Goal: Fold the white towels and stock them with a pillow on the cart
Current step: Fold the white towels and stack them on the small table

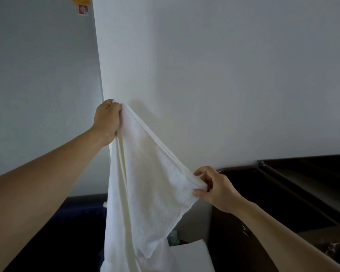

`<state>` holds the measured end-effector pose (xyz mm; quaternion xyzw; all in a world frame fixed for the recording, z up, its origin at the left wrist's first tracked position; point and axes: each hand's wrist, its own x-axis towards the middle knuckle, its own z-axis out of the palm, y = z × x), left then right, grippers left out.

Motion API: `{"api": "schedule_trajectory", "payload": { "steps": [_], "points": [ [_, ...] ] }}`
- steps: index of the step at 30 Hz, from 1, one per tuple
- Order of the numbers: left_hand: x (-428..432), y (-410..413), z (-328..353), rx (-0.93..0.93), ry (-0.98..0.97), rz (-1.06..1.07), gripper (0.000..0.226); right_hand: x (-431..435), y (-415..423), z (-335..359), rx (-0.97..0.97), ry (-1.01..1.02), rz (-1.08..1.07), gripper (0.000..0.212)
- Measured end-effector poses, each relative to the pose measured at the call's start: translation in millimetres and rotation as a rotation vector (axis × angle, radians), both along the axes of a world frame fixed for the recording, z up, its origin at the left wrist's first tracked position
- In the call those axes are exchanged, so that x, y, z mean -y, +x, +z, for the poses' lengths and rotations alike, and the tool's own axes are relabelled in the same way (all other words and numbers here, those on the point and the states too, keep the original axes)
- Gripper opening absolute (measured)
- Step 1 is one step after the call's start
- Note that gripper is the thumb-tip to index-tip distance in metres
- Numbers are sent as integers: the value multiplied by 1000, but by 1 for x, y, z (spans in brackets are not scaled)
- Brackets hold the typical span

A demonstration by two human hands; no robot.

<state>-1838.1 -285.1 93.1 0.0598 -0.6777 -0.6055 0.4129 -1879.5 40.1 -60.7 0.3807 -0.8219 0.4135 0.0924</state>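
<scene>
A white towel [145,189] hangs in the air in front of a pale wall, its lower part running out of the frame at the bottom. My left hand [106,120] grips one top corner, raised high at centre left. My right hand [214,187] pinches the towel's upper edge lower down at the right, so that edge slopes down from left to right. A white, flat-topped thing [192,256], perhaps a pillow or folded linen, shows below the towel at the bottom centre.
A dark wooden cabinet or cart [294,193] with a metal rail stands at the right. Something dark blue [81,218] lies low at the left. The pale wall [224,75] has a corner edge at the left, with a red and yellow sign [82,8] near the top.
</scene>
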Motion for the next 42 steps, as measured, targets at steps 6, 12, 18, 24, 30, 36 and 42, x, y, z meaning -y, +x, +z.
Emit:
{"api": "schedule_trajectory", "payload": {
  "steps": [6, 12, 18, 24, 30, 36, 42],
  "points": [
    [8, 1, -5, 13, 17, 33, 22, -4, 7, -7, -252, 40, -51, 28],
    [10, 2, -11, 36, 22, 41, 20, -4, 7, -14, -358, 31, -64, 19],
    [12, 4, -15, 36, 15, 49, 12, -7, 4, -17, -391, 65, -61, 14],
    [7, 2, -18, 30, 1, -5, 6, -5, -5, -17, -247, 321, -25, 11],
    [-6, 3, -7, 18, 20, -117, 19, 15, -10, -22, 26, 515, 68, 28],
    [28, 17, 9, 54, -227, 67, 35, -16, -24, 38, 107, 187, -66, 28],
    [75, 25, 42, 195, -630, 312, 18, -23, -35, 187, -145, -45, -266, 17]
  ]
}}
